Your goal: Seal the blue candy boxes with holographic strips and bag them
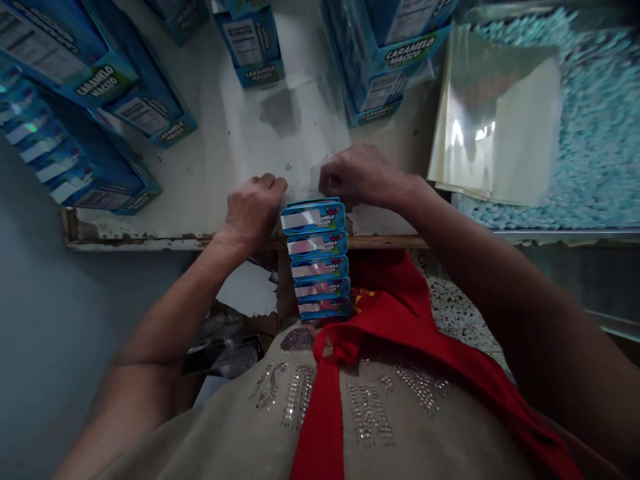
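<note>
A column of several blue candy packs (320,267) stands between the table's front edge and my body, its top end at the edge. Just beyond and left of that end is my left hand (256,207), fingers curled together beside what looks like clear film. My right hand (355,175) is closed beyond the column's right side, its fingers slightly blurred. Whatever the fingertips pinch is too thin and unclear to make out.
Blue display boxes stand at the left (145,113), at the back middle (254,50) and right of centre (383,60). Clear-film sheets (500,127) lie over a tray of small pale-blue pieces (600,133) at the right. The worn table (215,153) has a chipped front edge.
</note>
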{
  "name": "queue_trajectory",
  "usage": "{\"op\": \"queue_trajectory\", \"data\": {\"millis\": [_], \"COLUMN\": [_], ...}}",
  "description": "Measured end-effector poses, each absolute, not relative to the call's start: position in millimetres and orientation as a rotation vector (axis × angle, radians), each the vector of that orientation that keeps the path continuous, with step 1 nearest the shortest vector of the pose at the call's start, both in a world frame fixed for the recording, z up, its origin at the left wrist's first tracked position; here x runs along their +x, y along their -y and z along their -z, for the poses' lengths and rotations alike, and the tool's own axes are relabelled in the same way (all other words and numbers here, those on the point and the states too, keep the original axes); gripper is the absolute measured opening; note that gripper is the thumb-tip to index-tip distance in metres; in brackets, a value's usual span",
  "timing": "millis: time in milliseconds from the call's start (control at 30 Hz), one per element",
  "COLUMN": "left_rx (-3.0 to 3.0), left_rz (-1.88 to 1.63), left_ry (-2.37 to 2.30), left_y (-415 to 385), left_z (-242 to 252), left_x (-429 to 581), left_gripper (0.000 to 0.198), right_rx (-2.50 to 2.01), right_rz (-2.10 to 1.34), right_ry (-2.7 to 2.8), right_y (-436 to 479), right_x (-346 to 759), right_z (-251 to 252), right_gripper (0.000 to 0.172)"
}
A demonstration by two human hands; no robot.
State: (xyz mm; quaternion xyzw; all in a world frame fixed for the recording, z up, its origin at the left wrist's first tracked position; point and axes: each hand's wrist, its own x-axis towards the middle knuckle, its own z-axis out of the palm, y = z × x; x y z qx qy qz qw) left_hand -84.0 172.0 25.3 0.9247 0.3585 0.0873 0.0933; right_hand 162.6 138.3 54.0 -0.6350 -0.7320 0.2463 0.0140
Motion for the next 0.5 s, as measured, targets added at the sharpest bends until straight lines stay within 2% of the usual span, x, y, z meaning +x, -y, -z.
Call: {"op": "queue_trajectory", "data": {"millis": [100,200,300,400,500], "left_rx": [2.624,2.541,2.639,2.755,2.734], "left_rz": [-0.241,-0.181,-0.174,-0.313,-0.554], "left_ry": [-1.186,-1.186,-1.167,-1.181,-1.246], "left_y": [-166.3,-170.6,-174.3,-162.2,-134.7], "left_z": [-24.3,-33.7,-50.9,-66.6,-71.4], "left_x": [-80.1,-76.1,-77.4,-84.0,-91.8], "left_gripper": [0.012,0.01,0.026,0.039,0.033], "right_rx": [-2.081,-2.094,-2.111,-2.077,-2.01], "right_rz": [-0.678,-0.726,-0.737,-0.682,-0.597], "right_ry": [2.368,2.3,2.172,2.108,2.051], "right_y": [-126.7,-113.5,-109.2,-107.4,-95.1], "right_x": [159.8,158.5,158.1,157.8,154.4], "right_z": [-62.0,-67.9,-77.1,-91.6,-109.8], "right_gripper": [0.012,0.016,0.019,0.016,0.011]}}
